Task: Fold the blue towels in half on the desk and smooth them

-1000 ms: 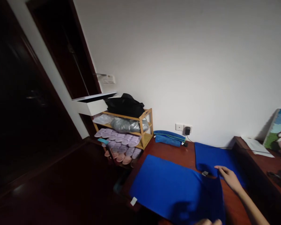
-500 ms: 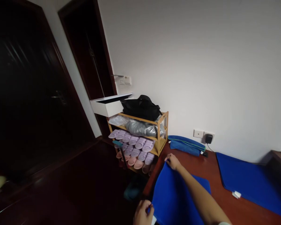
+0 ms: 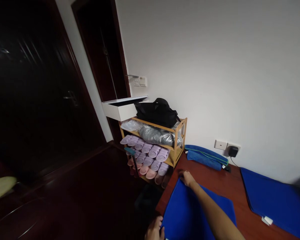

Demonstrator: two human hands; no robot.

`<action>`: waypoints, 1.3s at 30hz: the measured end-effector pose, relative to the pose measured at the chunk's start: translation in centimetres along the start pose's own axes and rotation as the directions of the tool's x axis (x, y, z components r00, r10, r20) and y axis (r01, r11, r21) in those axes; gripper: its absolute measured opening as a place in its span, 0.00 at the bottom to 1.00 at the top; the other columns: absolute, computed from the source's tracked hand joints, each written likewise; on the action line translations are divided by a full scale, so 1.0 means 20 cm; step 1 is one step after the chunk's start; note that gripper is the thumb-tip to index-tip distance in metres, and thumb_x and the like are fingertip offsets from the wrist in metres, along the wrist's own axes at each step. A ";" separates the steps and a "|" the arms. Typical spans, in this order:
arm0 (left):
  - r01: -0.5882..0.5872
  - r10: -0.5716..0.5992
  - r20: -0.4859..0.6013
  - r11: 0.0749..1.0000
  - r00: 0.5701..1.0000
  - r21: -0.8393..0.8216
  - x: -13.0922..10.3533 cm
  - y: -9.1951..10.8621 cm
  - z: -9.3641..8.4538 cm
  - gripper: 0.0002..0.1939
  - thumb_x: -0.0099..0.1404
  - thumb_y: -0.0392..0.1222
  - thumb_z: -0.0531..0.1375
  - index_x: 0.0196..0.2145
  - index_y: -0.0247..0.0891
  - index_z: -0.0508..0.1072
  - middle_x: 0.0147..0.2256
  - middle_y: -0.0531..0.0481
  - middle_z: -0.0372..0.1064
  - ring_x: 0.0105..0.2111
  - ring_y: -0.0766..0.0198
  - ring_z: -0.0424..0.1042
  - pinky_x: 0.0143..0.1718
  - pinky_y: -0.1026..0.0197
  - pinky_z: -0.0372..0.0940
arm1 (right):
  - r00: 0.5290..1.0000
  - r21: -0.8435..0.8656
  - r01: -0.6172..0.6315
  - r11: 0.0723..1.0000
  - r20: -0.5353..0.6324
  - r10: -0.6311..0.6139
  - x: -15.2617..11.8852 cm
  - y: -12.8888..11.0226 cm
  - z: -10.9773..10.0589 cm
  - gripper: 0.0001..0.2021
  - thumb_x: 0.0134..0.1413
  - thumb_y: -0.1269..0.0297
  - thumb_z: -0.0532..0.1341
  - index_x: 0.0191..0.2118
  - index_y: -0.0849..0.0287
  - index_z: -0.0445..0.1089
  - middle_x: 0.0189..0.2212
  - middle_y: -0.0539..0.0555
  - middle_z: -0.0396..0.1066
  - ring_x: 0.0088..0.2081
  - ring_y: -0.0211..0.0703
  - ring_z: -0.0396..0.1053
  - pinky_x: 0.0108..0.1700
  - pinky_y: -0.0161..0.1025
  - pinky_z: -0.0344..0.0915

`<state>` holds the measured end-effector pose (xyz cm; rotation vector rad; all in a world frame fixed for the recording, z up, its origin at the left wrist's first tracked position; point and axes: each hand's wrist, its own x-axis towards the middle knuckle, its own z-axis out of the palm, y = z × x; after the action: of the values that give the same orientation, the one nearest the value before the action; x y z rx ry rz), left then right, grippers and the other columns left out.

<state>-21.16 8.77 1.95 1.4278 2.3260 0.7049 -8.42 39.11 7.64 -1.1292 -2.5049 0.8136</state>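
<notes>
A bright blue cloth (image 3: 182,210) lies on the reddish-brown table (image 3: 166,196), along its left edge. My right hand (image 3: 188,179) reaches across it, fingers closed on the far left corner. Lower down, my left hand (image 3: 155,229) is closed at the near left edge of the same cloth; the frame's bottom cuts off part of this hand. My right forearm hides some of the cloth's middle. Further right, a second blue cloth (image 3: 275,196) rests flat with a white label (image 3: 267,220) at its edge.
Rolled or folded blue towels (image 3: 206,158) lie by the wall, below a socket with a black plug (image 3: 233,151). Past the table's far left end stands a wooden rack (image 3: 176,146) with lilac slippers (image 3: 147,148), a black bag (image 3: 157,113) and a white box (image 3: 120,111).
The view has swung slightly, shifting the room rightward. Both hands stay at the cloth's left edge, which now lies lower and straighter along the table's edge.
</notes>
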 end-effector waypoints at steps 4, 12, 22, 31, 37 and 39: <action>0.062 -0.062 0.068 0.998 0.996 0.011 0.02 0.05 -0.06 0.19 0.63 0.31 0.56 0.48 0.44 0.78 0.39 0.48 0.80 0.43 0.58 0.79 0.47 0.62 0.69 | 0.998 0.033 0.058 0.998 0.003 -0.058 -0.11 -0.08 -0.18 0.12 0.52 0.73 0.61 0.42 0.57 0.78 0.43 0.58 0.80 0.49 0.49 0.76 0.54 0.41 0.67; -0.120 0.114 -0.043 0.977 0.993 -0.174 -0.02 0.24 -0.29 0.08 0.58 0.34 0.59 0.28 0.45 0.76 0.31 0.50 0.80 0.36 0.56 0.80 0.41 0.60 0.70 | 0.981 0.082 0.186 0.979 -0.071 -0.181 -0.63 -0.23 -0.81 0.09 0.51 0.68 0.63 0.38 0.55 0.79 0.37 0.54 0.81 0.38 0.45 0.75 0.45 0.40 0.69; -0.557 0.544 -0.222 0.830 0.809 0.006 -0.12 0.92 -1.10 0.11 0.62 0.36 0.56 0.35 0.44 0.79 0.36 0.47 0.80 0.40 0.53 0.77 0.45 0.56 0.67 | 0.959 0.191 0.175 0.966 -0.253 -0.123 -1.45 -0.31 -1.47 0.18 0.52 0.46 0.67 0.40 0.54 0.79 0.34 0.52 0.78 0.35 0.44 0.72 0.38 0.40 0.68; -0.712 0.706 -0.152 0.702 0.692 0.024 -0.21 1.38 -1.44 0.09 0.60 0.37 0.61 0.34 0.44 0.82 0.37 0.47 0.81 0.41 0.52 0.76 0.46 0.56 0.66 | 0.908 0.336 0.184 0.924 -0.418 -0.029 -1.96 -0.44 -1.63 0.21 0.46 0.42 0.70 0.37 0.55 0.80 0.30 0.50 0.77 0.32 0.43 0.70 0.38 0.40 0.67; -0.655 0.673 0.045 0.732 0.739 -0.185 -0.22 1.52 -1.50 0.08 0.55 0.43 0.64 0.31 0.42 0.83 0.33 0.48 0.82 0.35 0.55 0.77 0.36 0.61 0.66 | 0.897 0.465 0.194 0.864 -0.440 0.036 -2.12 -0.38 -1.64 0.23 0.48 0.41 0.69 0.38 0.56 0.78 0.34 0.52 0.77 0.37 0.45 0.72 0.43 0.41 0.68; -0.637 0.667 0.090 0.736 0.739 -0.229 -0.21 1.55 -1.50 0.09 0.54 0.44 0.65 0.31 0.40 0.83 0.32 0.48 0.81 0.33 0.55 0.77 0.35 0.61 0.66 | 0.885 0.464 0.185 0.867 -0.462 0.058 -2.15 -0.38 -1.63 0.24 0.48 0.39 0.69 0.38 0.56 0.78 0.34 0.52 0.77 0.37 0.45 0.72 0.43 0.41 0.68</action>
<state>-11.83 9.46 44.23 2.1401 1.5405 0.9021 30.20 15.01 37.54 -0.9119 -1.7835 0.9616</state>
